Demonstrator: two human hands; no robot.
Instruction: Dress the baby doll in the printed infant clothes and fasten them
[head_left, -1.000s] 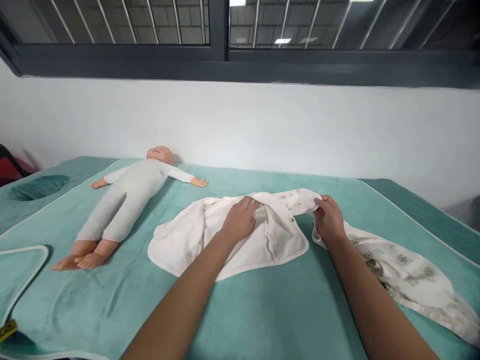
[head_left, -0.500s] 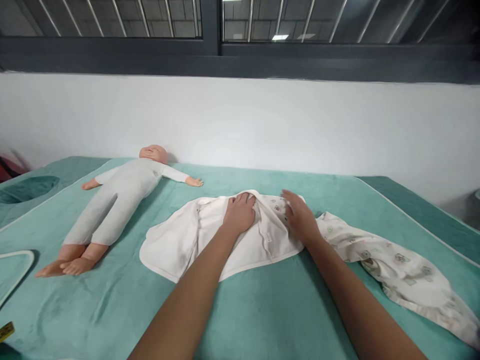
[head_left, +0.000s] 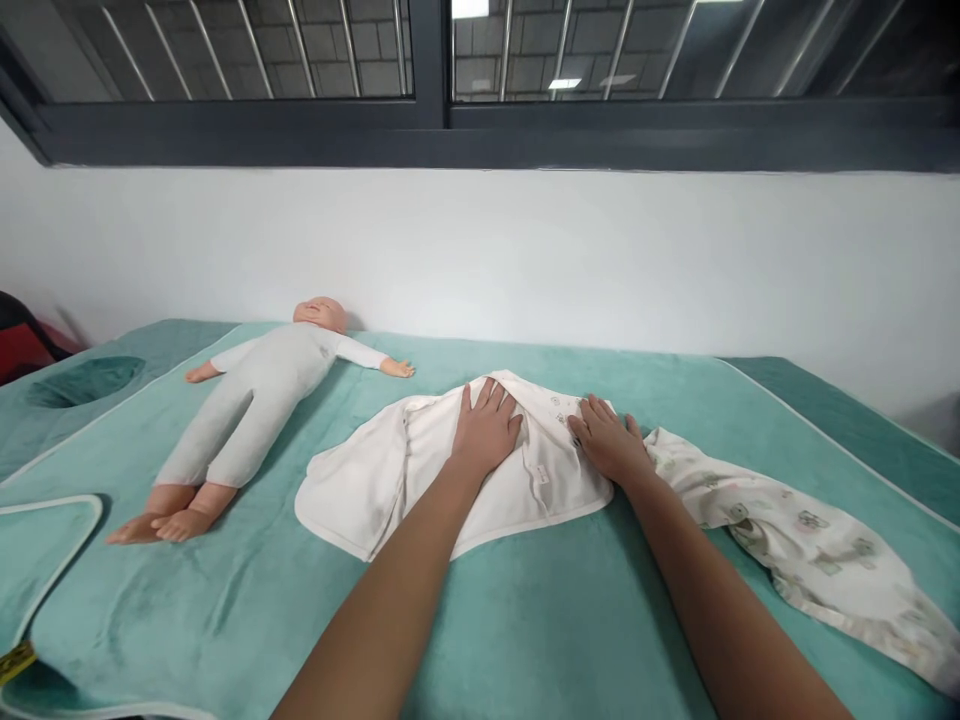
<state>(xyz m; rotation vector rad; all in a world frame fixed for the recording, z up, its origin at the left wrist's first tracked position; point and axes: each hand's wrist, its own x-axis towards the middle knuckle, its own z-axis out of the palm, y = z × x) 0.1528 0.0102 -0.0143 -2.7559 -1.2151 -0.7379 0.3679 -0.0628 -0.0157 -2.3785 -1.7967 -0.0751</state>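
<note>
A white baby garment point(head_left: 427, 450) lies spread on the green sheet, with a small tag and a little printed pattern near its right end. My left hand point(head_left: 486, 428) rests flat on its upper middle, fingers apart. At the right end, my right hand point(head_left: 611, 440) lies on the cloth with its fingers stretched out, near the printed part. Neither hand grips anything. Beyond my right wrist is a rumpled white printed cloth point(head_left: 810, 540). To the left a baby doll point(head_left: 270, 380) in a white bodysuit lies on its back, one arm stretched toward the garment.
The green sheet point(head_left: 540, 620) covers the surface up to a white wall point(head_left: 510, 260). A dark-framed window point(head_left: 442, 130) with bars is above. White piping point(head_left: 60, 580) and a yellow tag point(head_left: 16, 662) show at lower left, a red and black object point(head_left: 22, 345) at far left.
My right hand has settled flatter on the garment, its fingers spreading. My left hand stays on the cloth, fingers more spread. The whole view has shifted slightly.
</note>
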